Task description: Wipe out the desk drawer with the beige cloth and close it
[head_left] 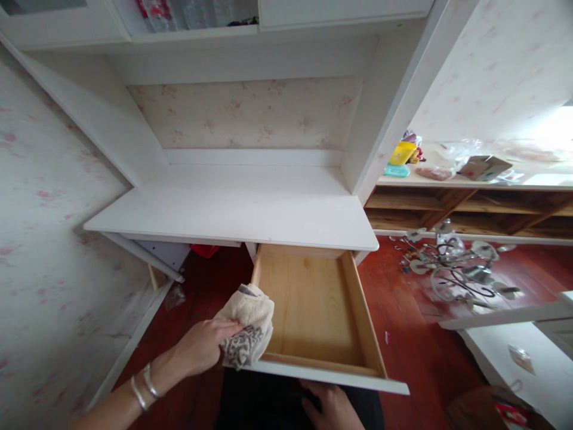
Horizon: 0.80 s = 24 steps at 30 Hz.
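A pulled-out wooden drawer [313, 298] with a white front juts from under the white desk [233, 206]. My left hand [208, 346], wearing two silver bangles at the wrist, grips a beige cloth [250, 310] with a grey pattern. That cloth drapes over the drawer's front left corner and hides it. Below the drawer front is my right hand [333, 406], close to its lower edge; the fingertips are partly hidden, so I cannot tell whether they hold it. Nothing lies on the visible drawer bottom.
A chandelier [465, 269] lies on the red wooden floor at right. Beyond it stands a low shelf unit [470, 206] with a yellow container [401, 153] and a cardboard box [486, 168] on top. White furniture [514, 340] occupies the lower right. Patterned wall [49, 239] borders the left.
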{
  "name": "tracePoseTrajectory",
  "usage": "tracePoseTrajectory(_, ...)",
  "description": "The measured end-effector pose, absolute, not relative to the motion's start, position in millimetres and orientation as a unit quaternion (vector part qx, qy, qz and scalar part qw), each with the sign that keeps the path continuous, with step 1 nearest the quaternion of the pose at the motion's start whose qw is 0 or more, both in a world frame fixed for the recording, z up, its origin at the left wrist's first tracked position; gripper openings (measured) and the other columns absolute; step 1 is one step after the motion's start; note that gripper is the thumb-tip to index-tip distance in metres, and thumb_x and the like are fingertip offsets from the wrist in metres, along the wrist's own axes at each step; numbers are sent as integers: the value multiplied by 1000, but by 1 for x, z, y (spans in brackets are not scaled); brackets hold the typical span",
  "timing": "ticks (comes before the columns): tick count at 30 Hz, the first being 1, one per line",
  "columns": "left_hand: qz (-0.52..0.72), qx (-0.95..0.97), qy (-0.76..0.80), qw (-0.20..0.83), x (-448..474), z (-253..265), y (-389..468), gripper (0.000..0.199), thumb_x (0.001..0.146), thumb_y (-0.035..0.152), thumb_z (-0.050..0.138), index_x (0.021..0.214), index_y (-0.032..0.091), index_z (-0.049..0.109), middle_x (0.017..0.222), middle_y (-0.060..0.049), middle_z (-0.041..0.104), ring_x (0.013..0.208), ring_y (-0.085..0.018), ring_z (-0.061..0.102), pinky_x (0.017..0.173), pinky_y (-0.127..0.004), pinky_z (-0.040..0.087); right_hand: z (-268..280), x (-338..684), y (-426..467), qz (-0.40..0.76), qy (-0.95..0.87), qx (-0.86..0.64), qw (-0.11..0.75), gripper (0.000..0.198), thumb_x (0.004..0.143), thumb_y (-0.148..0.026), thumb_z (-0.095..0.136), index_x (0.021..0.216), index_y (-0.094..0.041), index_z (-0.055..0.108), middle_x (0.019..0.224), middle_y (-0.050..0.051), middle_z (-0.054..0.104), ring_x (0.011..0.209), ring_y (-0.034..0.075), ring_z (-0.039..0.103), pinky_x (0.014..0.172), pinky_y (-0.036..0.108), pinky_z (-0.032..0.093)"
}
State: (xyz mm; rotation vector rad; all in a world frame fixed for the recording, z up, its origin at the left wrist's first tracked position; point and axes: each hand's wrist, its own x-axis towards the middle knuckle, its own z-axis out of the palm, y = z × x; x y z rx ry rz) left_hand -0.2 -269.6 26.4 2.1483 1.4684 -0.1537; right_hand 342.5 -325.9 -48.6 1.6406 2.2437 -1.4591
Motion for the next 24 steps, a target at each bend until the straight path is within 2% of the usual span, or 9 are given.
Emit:
tracePoseTrajectory(4,-47,788,546,282,8,35,-286,72,66,0,37,129,27,60,130,3,61,121,-15,55,106,-30,41,-44,341,-325,-460,713,529,1,43,82,-27,52,123,-22,66,123,6,66,117,25,58,104,34,42)
tracePoseTrajectory(7,-50,786,541,297,20,43,-285,67,67,2,37,123,26,63,113,-2,68,106,-18,62,96,-31,47,-41,340,-325,-463,712,528,-11,43,82,-26,52,122,-23,66,124,5,66,117,24,58,104,33,41)
tracePoseTrajectory(10,-72,788,522,319,33,52,-276,54,68,7,39,110,27,66,100,-4,68,95,-20,63,87,-33,49,-41,341,-328,-468,710,525,-34,43,81,-25,53,122,-24,67,123,4,67,116,23,59,103,32,42)
tracePoseTrajectory(13,-93,797,495,333,48,54,-264,37,73,14,41,100,23,66,100,-6,67,94,-24,63,87,-36,48,-43,342,-331,-468,706,530,-43,42,81,-25,53,120,-23,67,121,5,67,115,23,60,102,31,42)
tracePoseTrajectory(17,-122,802,452,371,83,49,-247,26,74,20,45,91,21,65,95,-7,70,88,-25,65,79,-35,49,-44,341,-332,-473,705,524,-59,41,81,-25,52,119,-26,67,120,4,68,113,23,61,100,30,43)
tracePoseTrajectory(24,-100,831,360,412,197,32,-226,28,77,32,47,95,23,67,100,-6,71,92,-25,66,73,-31,49,-49,342,-333,-478,700,522,-96,36,78,-21,54,110,-25,70,111,3,71,106,22,64,94,28,45)
